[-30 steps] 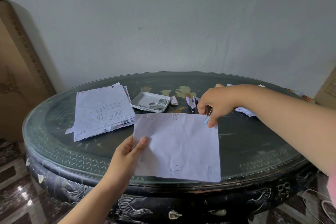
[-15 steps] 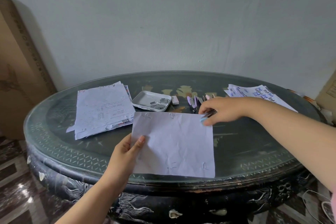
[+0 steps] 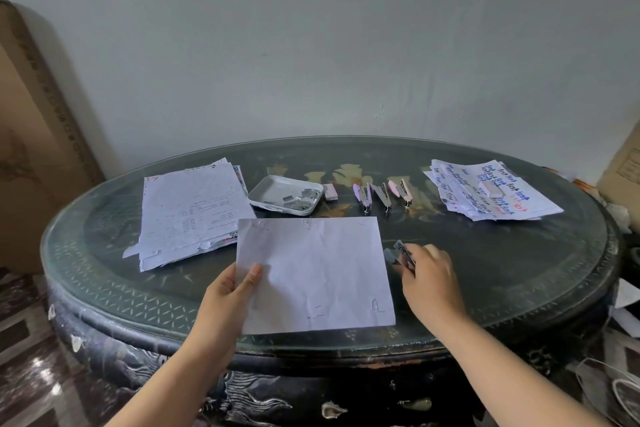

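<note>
While my left hand (image 3: 232, 291) pinches the sheet (image 3: 315, 274) at its left edge, thumb on top and fingers hidden beneath, my right hand (image 3: 427, 270) has its fingers curled round a small dark tool (image 3: 401, 251) just beside the sheet's right edge. The tool is blurred, so I cannot tell what kind it is; it does not touch the paper. The sheet sits at the front middle of the worktop (image 3: 502, 270), creased and marked with staple holes near its top and bottom edges. I cannot tell whether it lies fully flat on the glass.

Behind the sheet a white tray (image 3: 273, 189) holds loose staples (image 3: 301, 199), with a pink box (image 3: 330, 191) touching its right side. Right of that, three staplers (image 3: 382, 198) lie side by side. A left stack (image 3: 190, 215) of printed papers lies near the sheet's top left corner, and a right stack (image 3: 478, 198) with blue and red handwriting lies well apart at the far right.
</note>
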The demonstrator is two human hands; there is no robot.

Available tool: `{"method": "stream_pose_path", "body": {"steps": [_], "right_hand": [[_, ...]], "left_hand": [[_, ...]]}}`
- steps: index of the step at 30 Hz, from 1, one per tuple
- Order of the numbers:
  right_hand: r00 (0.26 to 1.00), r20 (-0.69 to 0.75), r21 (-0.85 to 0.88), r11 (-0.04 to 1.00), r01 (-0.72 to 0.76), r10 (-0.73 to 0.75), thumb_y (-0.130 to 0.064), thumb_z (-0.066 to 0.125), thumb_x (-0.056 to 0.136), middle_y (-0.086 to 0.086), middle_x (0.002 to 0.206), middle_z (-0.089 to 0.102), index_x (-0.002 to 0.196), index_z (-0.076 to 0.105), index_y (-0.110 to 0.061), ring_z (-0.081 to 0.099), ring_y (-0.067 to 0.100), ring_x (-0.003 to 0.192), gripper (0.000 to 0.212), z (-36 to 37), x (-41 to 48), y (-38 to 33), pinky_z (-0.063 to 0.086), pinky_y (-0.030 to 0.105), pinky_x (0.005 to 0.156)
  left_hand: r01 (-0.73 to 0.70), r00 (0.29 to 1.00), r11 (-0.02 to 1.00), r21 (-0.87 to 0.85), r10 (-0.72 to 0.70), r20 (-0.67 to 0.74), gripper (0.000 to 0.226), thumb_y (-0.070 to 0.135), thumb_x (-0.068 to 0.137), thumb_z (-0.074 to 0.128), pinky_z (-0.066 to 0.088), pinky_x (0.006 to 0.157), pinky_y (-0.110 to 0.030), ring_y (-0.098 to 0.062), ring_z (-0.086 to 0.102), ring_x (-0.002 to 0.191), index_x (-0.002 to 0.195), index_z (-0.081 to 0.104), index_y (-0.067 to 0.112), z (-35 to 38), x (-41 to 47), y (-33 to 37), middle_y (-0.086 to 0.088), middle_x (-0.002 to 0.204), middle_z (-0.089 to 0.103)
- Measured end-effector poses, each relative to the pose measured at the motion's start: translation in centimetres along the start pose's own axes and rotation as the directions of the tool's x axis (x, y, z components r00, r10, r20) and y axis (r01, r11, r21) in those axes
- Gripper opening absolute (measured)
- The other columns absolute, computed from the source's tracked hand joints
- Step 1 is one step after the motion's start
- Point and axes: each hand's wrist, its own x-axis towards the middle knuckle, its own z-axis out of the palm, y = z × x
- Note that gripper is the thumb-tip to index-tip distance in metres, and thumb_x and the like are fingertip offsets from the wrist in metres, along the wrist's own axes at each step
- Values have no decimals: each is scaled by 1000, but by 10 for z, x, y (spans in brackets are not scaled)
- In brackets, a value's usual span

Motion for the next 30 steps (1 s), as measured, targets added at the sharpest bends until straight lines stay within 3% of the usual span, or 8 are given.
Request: {"method": "stream_pose_path", "body": {"steps": [10,14,16,18,21,23,27,30], "right_hand": [[988,151,-39,999,-36,42,-40,47,96,4,116,53,126,57,-15,47,23,115,40,5,5,6,44,35,91],[982,159,348,925,-154,103,-45,33,100,2,107,58,106,66,-10,54,19,106,49,-22,17,2,39,32,87],[954,293,594,770,-231,60,-59,36,93,-2,110,65,115,64,-18,59,15,105,55,-40,24,-4,42,30,93],[878,477,718,591,-369,-31,-64,50,80,-1,108,71,117,64,-26,65,17,104,56,-57,30,-5,46,34,99],[798,588,684,605,-406,-129,-37,77,71,2,106,73,114,67,-28,67,18,105,45,-79,38,9,45,39,101],[779,616,640,649,-410,-115,-18,77,77,3,104,74,112,69,-24,68,20,102,37,-91,42,24,47,37,95],[822,570,637,626,-451,12,-9,71,83,-1,99,75,106,71,-21,72,14,90,26,-117,57,64,54,28,77],[871,464,713,515,-476,163,-4,70,83,-1,99,75,103,71,-21,71,18,91,27,-135,72,106,55,35,84]], "left_hand": [[1,1000,997,76,-3,25,15,24,90,62,46,74,-46,-28,59,77,94,69,11,-4,3,-1,-13,83,67],[-12,996,990,138,-1,92,21,23,89,62,44,58,-28,-17,53,59,72,63,11,2,4,-1,0,61,59],[-4,993,986,168,-16,115,31,22,89,62,38,50,-26,-14,48,51,61,54,14,9,4,1,5,51,52],[23,985,980,198,-55,162,26,24,89,63,43,59,-31,-20,55,58,68,60,9,18,6,6,-4,60,60],[39,957,967,252,-109,269,23,26,88,64,52,75,-47,-35,66,79,96,67,5,44,12,20,-17,92,72],[12,943,947,321,-117,311,27,28,87,66,54,81,-50,-38,68,87,101,67,5,68,22,30,-19,99,72],[-81,941,906,415,-67,331,22,32,86,68,56,79,-45,-36,68,92,97,70,14,129,50,43,-13,99,73],[-107,952,896,432,-34,306,23,30,89,64,61,67,-38,-29,70,86,104,66,12,185,72,41,-11,101,69]]}}
